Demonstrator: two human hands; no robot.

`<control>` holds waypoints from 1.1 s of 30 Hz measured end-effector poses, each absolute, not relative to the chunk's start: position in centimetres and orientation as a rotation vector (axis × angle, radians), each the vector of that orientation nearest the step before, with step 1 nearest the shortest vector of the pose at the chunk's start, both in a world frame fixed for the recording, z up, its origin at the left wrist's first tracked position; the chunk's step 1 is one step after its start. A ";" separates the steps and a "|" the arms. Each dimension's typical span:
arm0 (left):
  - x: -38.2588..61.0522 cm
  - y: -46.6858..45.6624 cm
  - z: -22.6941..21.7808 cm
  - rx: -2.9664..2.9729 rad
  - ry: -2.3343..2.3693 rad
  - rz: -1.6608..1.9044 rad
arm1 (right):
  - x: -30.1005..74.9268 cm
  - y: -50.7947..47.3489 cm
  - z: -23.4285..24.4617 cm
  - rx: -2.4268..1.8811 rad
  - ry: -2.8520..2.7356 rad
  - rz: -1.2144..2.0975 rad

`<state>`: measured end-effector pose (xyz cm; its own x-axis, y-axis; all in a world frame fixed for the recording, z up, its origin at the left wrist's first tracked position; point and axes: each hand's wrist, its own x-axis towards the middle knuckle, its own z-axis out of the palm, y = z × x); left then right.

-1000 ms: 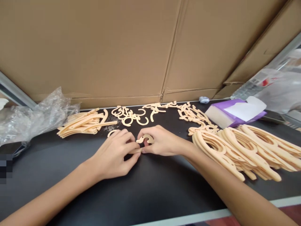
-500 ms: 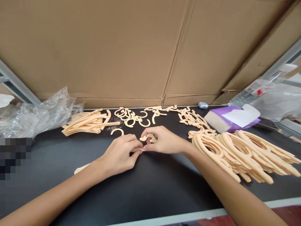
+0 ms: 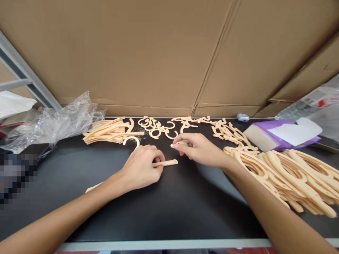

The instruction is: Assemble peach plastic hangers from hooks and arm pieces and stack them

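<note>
My left hand (image 3: 143,165) is closed around a pale, flat strip (image 3: 170,163) with a small hole near its free end, which points right. The rest of the strip is hidden under my fingers. To the right and slightly farther back, my right hand (image 3: 203,150) pinches a small pale curved piece (image 3: 182,143), mostly covered by the fingers. The two pieces are apart. Just beyond my left hand lies a pale C-shaped hook (image 3: 132,138). Another pale piece (image 3: 93,187) pokes out from behind my left forearm.
Loose strips (image 3: 107,131) are piled back left, beside crumpled clear plastic (image 3: 66,121). Several hooks (image 3: 155,132) and small curved pieces (image 3: 227,132) line the back. Stacked pale hanger-shaped pieces (image 3: 286,176) and a purple tissue pack (image 3: 284,135) sit right. Cardboard (image 3: 148,56) stands behind.
My hands have drawn apart; my right hand moved right with the small curved piece. The strip's holed end now shows beyond my left fingers. The view has shifted slightly.
</note>
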<state>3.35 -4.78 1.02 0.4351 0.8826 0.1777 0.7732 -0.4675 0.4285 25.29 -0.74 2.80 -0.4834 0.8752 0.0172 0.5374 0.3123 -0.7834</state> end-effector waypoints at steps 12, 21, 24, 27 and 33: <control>4.3 -6.3 0.1 2.807 1.492 0.545 | 24.9 -1.9 3.7 -1.201 -2.273 0.964; 4.3 -6.1 0.0 2.820 1.475 0.544 | 24.6 -2.0 3.4 -1.218 -2.338 0.892; 4.0 -5.7 0.0 2.820 1.504 0.525 | 24.9 -1.8 3.6 -1.245 -2.339 0.835; 3.6 -5.3 -0.2 2.798 1.527 0.548 | 25.1 -1.6 3.6 -1.282 -2.336 0.855; 3.5 -5.3 -0.8 2.758 1.485 0.655 | 24.8 -1.4 2.8 -1.313 -2.337 0.919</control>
